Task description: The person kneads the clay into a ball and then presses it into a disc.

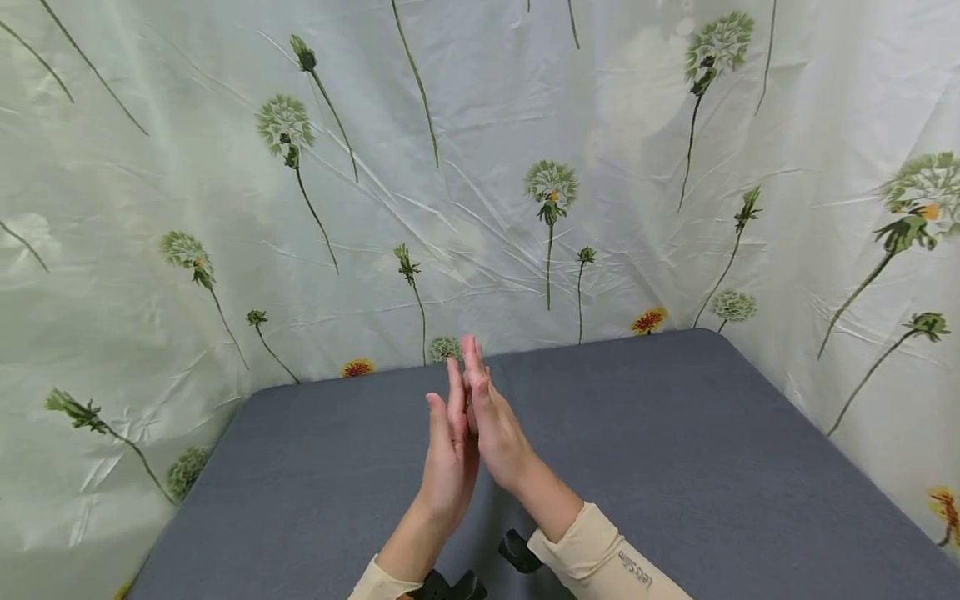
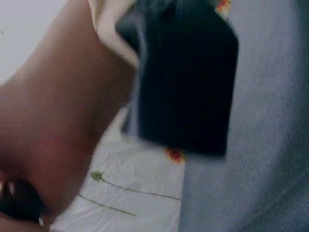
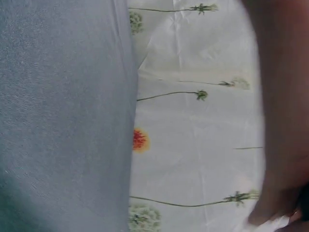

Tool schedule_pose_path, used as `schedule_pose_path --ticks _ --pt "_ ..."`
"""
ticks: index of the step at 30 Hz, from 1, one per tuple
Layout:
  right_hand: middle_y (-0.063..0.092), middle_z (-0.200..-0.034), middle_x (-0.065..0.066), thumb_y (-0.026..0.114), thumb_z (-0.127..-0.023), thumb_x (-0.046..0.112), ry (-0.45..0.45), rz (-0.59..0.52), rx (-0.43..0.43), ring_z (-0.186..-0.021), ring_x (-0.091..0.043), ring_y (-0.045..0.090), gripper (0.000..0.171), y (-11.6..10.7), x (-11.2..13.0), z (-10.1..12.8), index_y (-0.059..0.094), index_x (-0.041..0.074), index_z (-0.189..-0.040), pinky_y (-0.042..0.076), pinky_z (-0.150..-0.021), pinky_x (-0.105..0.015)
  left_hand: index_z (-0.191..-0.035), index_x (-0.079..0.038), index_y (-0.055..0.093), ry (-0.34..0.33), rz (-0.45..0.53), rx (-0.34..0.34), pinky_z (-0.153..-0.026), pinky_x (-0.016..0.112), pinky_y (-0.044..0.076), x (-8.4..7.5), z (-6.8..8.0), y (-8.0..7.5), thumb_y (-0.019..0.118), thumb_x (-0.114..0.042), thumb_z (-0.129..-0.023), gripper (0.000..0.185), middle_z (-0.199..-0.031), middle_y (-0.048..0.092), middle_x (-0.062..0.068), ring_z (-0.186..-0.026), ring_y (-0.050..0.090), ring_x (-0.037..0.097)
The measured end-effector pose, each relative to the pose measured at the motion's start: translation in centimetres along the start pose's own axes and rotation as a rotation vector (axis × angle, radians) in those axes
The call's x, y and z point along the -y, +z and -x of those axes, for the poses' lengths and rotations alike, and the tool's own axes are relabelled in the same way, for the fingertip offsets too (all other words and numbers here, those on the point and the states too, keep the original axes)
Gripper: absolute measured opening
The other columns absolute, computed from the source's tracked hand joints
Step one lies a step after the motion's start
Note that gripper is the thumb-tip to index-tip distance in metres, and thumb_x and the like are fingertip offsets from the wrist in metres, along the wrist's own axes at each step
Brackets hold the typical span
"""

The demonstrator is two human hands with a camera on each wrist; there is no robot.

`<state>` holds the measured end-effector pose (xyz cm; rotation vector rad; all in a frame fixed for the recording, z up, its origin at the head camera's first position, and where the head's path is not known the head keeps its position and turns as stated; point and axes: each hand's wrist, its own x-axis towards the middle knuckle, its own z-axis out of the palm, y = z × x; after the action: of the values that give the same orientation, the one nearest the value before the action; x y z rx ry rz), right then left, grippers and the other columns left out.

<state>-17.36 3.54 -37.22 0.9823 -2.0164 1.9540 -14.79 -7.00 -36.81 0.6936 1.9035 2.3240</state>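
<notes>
My left hand (image 1: 450, 467) and my right hand (image 1: 501, 437) are raised over the grey surface, palms turned to each other and fingers pointing up and away. The fingers of both are straight, and the two hands meet near the fingertips. In the left wrist view the bare skin of a hand and forearm (image 2: 63, 96) fills the left side, with a dark rounded patch (image 2: 20, 200) low at the edge; I cannot tell what that patch is. The right wrist view has blurred skin (image 3: 287, 106) along its right side.
A grey padded table (image 1: 637, 433) spreads beneath the hands. Pale curtain cloth (image 1: 480, 208) printed with dandelions stands behind and beside it. Black wrist-worn devices (image 1: 519, 550) sit at the beige sleeves (image 1: 592, 546); one black block (image 2: 188, 82) looms large in the left wrist view.
</notes>
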Motion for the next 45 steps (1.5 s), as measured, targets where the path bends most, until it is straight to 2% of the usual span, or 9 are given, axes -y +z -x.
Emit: schedule_pose_path --ticks 9,11,14,17,19,21,30,40,45 --pt "-0.011 -0.181 0.005 0.003 -0.115 0.059 0.107 -0.034 0.084 -0.169 -0.022 -0.011 0.072 1.7 -0.7 1.2 -0.007 0.019 -0.173 0.0 -0.133 -0.065 -0.169 -0.04 -0.02 0.067 0.022 -0.148 -0.136 0.056 0.0 -1.2 -0.3 -1.5 -0.007 -0.072 -0.105 0.072 -0.182 -0.003 -0.008 -0.17 -0.008 0.02" --pt "-0.011 -0.181 0.007 0.004 -0.116 0.056 0.101 -0.029 0.088 -0.168 -0.021 -0.013 0.069 2.0 -0.2 1.6 -0.007 0.02 -0.173 -0.002 -0.133 -0.066 -0.168 -0.041 -0.021 0.072 0.009 -0.149 -0.134 0.041 0.02 -1.4 -0.6 -1.9 -0.007 -0.073 -0.105 0.072 -0.182 -0.003 -0.006 -0.17 -0.003 0.022" --pt "-0.012 -0.181 0.006 0.004 -0.117 0.052 0.075 -0.003 0.092 -0.168 -0.023 -0.017 0.066 2.3 0.4 2.2 -0.007 0.02 -0.173 -0.005 -0.131 -0.069 -0.168 -0.043 -0.022 0.076 -0.005 -0.152 -0.099 0.02 0.046 -1.7 -1.1 -2.5 -0.004 -0.076 -0.104 0.074 -0.183 -0.001 -0.006 -0.17 -0.002 0.024" --pt "-0.013 -0.181 0.006 0.004 -0.117 0.05 0.038 0.016 0.109 -0.167 -0.024 -0.018 0.065 2.8 0.9 2.8 -0.006 0.019 -0.173 -0.006 -0.13 -0.071 -0.167 -0.045 -0.022 0.08 -0.004 -0.152 -0.106 0.024 0.049 -2.0 -1.6 -3.1 -0.003 -0.077 -0.103 0.074 -0.183 0.0 -0.006 -0.17 -0.005 0.027" --pt "-0.011 -0.182 0.005 0.004 -0.118 0.048 0.007 0.025 0.115 -0.168 -0.023 -0.018 0.063 3.0 1.2 3.1 -0.005 0.019 -0.173 -0.006 -0.129 -0.071 -0.167 -0.046 -0.021 0.074 -0.004 -0.139 -0.133 0.042 0.028 -2.1 -1.9 -3.4 -0.003 -0.078 -0.103 0.073 -0.183 0.001 -0.005 -0.17 -0.009 0.027" --pt "-0.009 -0.182 0.003 0.005 -0.118 0.046 -0.017 0.037 0.112 -0.168 -0.022 -0.016 0.063 3.1 1.5 3.3 -0.003 0.019 -0.174 -0.005 -0.129 -0.071 -0.167 -0.047 -0.02 0.062 -0.006 -0.12 -0.136 0.058 0.004 -2.1 -2.1 -3.5 -0.005 -0.078 -0.103 0.073 -0.183 0.002 -0.004 -0.17 -0.007 0.03" --pt "0.002 -0.183 -0.002 0.008 -0.119 0.044 -0.108 0.071 0.037 -0.169 -0.028 -0.008 0.064 2.0 1.8 2.2 0.004 0.012 -0.174 -0.01 -0.135 -0.051 -0.17 -0.037 -0.019 -0.021 0.017 -0.022 -0.134 0.064 -0.001 -0.2 -1.2 -1.4 -0.004 -0.073 -0.106 0.075 -0.183 -0.007 -0.003 -0.17 -0.004 0.028" --pt "0.004 -0.182 -0.003 0.007 -0.118 0.051 -0.111 0.148 0.01 -0.17 -0.02 -0.001 0.07 0.5 2.3 0.5 0.004 0.008 -0.173 -0.002 -0.137 -0.034 -0.17 -0.045 -0.008 0.072 0.038 -0.009 -0.134 0.059 -0.009 -0.3 -0.4 0.4 -0.005 -0.064 -0.11 0.063 -0.177 -0.015 -0.027 -0.17 -0.008 0.018" --pt "0.005 -0.182 -0.007 0.005 -0.117 0.051 -0.107 0.159 -0.002 -0.17 -0.025 0.0 0.071 0.1 1.7 -0.4 0.003 0.007 -0.173 0.001 -0.137 -0.051 -0.168 -0.036 -0.025 0.032 0.036 -0.01 -0.132 0.063 -0.011 -0.5 0.7 1.0 -0.008 -0.067 -0.108 0.07 -0.178 -0.018 -0.019 -0.169 -0.013 0.018"
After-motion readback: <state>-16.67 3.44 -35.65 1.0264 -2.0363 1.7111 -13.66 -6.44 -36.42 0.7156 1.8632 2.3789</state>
